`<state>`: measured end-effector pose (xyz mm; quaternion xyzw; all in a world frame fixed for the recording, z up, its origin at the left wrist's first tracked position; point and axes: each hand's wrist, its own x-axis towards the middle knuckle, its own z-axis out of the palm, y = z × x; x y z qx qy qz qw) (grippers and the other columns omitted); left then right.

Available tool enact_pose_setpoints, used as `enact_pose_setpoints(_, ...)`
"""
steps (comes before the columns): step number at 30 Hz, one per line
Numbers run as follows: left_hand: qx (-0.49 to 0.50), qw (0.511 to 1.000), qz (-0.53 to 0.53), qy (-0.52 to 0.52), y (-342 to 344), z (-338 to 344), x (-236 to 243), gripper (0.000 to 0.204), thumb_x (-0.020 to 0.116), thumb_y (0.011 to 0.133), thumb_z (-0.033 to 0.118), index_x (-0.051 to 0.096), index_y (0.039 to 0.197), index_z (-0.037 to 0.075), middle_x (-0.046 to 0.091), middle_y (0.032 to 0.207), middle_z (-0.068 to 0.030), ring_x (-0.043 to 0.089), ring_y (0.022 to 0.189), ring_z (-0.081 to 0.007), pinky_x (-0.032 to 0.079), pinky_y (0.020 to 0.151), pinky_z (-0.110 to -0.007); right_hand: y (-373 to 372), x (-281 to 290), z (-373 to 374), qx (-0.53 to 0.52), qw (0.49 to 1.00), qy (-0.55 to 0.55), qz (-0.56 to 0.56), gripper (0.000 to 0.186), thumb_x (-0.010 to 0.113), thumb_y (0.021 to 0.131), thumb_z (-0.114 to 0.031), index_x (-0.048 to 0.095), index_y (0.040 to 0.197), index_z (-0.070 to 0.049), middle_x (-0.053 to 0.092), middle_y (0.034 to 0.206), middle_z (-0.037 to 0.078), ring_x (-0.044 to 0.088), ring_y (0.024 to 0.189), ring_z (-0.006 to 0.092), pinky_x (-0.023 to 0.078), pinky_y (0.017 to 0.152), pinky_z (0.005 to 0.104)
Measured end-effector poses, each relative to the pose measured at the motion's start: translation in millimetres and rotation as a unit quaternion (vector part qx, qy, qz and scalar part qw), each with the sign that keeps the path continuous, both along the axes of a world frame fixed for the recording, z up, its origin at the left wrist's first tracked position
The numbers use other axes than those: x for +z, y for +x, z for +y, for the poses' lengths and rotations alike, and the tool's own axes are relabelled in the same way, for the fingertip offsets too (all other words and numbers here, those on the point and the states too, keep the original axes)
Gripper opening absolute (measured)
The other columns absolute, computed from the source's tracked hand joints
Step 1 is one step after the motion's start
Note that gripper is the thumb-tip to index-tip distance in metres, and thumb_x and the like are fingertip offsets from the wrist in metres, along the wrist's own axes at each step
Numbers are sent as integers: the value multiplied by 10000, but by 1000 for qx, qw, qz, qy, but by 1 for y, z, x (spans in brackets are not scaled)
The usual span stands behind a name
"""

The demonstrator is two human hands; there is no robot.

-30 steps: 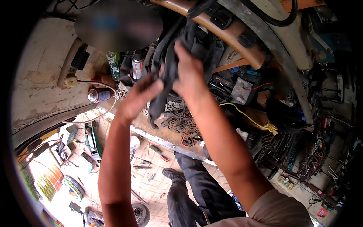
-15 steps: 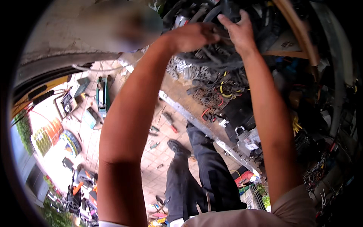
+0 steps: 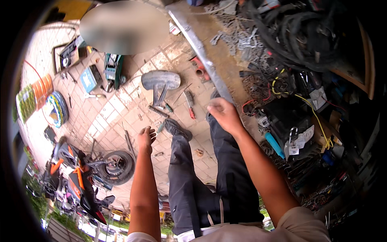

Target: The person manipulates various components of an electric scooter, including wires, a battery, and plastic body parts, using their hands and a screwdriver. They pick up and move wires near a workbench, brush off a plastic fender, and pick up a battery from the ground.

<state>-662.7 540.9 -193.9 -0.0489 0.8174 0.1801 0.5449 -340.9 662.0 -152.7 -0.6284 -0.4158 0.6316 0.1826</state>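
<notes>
My left hand [image 3: 146, 138] hangs above the paved floor [image 3: 133, 117], fingers loosely bent and apart, nothing in it. Over my right thigh, beside the metal edge [image 3: 197, 50] of a cluttered bench, is my right hand [image 3: 224, 115]. It looks loosely curled and empty, its fingertips slightly blurred. Between and beyond the hands lie a red-handled tool [image 3: 190, 105], a green-handled tool [image 3: 168, 107] and a dark bar-like piece [image 3: 158, 111]. Farther off stands a grey stool-like piece [image 3: 161, 80] with two legs.
The bench on the right carries black hoses [image 3: 298, 40], a yellow cable [image 3: 310, 105], a padlock [image 3: 293, 133] and a blue cylinder [image 3: 275, 145]. An orange and black motorcycle [image 3: 76, 177] stands at the left. A teal box [image 3: 90, 78] and a green machine [image 3: 113, 70] sit far left.
Both hands have come away from the black hoses and down toward my body, apart from each other. The view has swung left, showing more floor and the motorcycle.
</notes>
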Motion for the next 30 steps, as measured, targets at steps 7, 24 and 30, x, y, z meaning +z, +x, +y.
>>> enact_pose_setpoints(7, -12, 999, -37, -30, -9, -114, -125, 256, 538, 893, 218, 562, 1021, -2, 610, 837, -75, 568, 659, -145, 474, 606, -284, -66, -243, -153, 96, 961, -219, -138, 255, 723, 729, -199, 644, 825, 24, 605, 666, 64, 554, 593, 142, 428, 532, 307)
enact_pose_setpoints(24, -190, 947, 260, -2, -11, -62, -357, 391, 599, 771, 217, 492, 1083, 7, 526, 1084, -221, 529, 1002, -377, 427, 859, -423, -137, -410, -238, 58, 930, 18, -363, 337, 671, 724, -209, 493, 905, 12, 573, 879, 204, 561, 832, 383, 447, 748, 444)
enact_pose_setpoints(30, -96, 931, 352, 23, -34, -119, -363, 342, 606, 752, 177, 523, 996, -48, 548, 980, -241, 528, 902, -378, 420, 833, -419, -178, -367, -239, 165, 961, 34, -221, 255, 644, 731, -206, 504, 869, -43, 598, 804, 173, 579, 738, 371, 447, 708, 435)
